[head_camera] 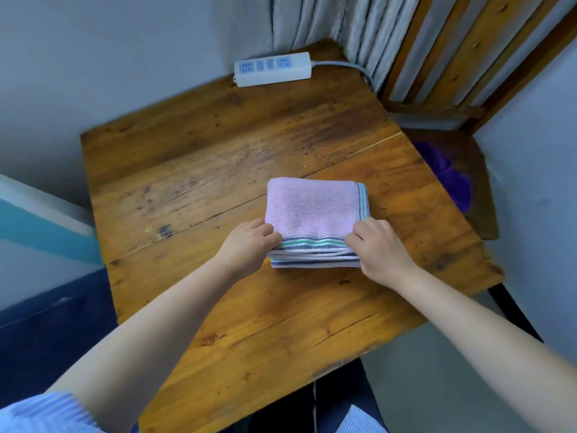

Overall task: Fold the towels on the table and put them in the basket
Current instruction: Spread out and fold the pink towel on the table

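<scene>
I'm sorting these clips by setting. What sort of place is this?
Probably a plain room in a home, in a corner. A worn wooden table stands against painted walls, a power strip lies at its far edge by a curtain, and both hands grip a folded pink towel.

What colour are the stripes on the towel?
Green and dark blue stripes, on a pink towel; seen in the head view.

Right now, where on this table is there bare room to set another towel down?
Bare wood lies between the power strip and the folded pink towel, along the table's left side, and nearest you. It's crowded at the towel's near edge, gripped by both hands: left, right.
</scene>
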Demonstrator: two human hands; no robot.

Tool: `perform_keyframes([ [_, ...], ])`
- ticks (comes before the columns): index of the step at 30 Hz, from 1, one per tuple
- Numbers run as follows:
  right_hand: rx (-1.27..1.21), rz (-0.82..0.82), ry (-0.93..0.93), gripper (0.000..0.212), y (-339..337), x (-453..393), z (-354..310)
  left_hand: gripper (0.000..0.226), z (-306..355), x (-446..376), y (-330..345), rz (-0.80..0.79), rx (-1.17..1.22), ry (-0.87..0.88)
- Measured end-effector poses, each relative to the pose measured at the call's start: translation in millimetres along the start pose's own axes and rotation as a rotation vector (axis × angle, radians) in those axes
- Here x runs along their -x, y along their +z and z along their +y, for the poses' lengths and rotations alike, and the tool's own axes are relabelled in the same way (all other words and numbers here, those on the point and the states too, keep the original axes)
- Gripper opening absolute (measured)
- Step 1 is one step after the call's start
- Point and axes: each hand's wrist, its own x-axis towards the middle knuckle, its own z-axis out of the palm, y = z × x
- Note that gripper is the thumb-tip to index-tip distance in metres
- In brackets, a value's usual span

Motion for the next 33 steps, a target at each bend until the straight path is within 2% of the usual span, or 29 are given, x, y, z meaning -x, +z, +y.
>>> perform_keyframes([
  [3,0.042,-0.024,-0.029,0.038,11.8,9.0,-2.3,0.045,3.8,2.8,8.5,-0.011,-0.002,-0.025],
  [11,0.014,-0.073,0.006,0.041,32.5,27.9,2.5,0.044,9.9,15.5,30.6,-0.033,-0.026,-0.017],
  [14,-0.023,-0.067,0.026,0.039,28.0,30.7,4.0,0.028,7.4,19.1,31.9,0.161,0.03,-0.058],
  [16,-0.059,0.015,0.043,0.025,22.9,26.1,5.4,0.021,6.8,12.7,27.8,0.352,0.156,-0.117],
  [19,-0.102,0.183,0.144,0.036,18.5,-5.0,11.8,0.029,9.9,-18.5,14.2,0.519,0.257,-0.237],
  [21,-0.091,0.228,0.241,0.039,19.0,-31.4,11.6,0.037,16.3,-43.1,10.7,0.555,0.294,-0.329],
  [23,-0.033,0.147,0.32,0.043,21.9,-57.2,10.4,0.042,20.6,-64.4,16.3,0.481,0.264,-0.436],
  [26,-0.009,-0.057,0.383,0.045,35.3,-72.6,7.0,0.043,25.5,-77.2,33.6,0.248,0.182,-0.582],
  [28,-0.038,-0.156,0.413,0.044,46.3,-67.3,5.3,0.049,27.3,-73.6,47.5,0.154,0.129,-0.625],
  [33,-0.073,-0.219,0.475,0.056,63.3,-54.4,4.8,0.052,29.4,-67.4,70.3,0.188,0.078,-0.65],
])
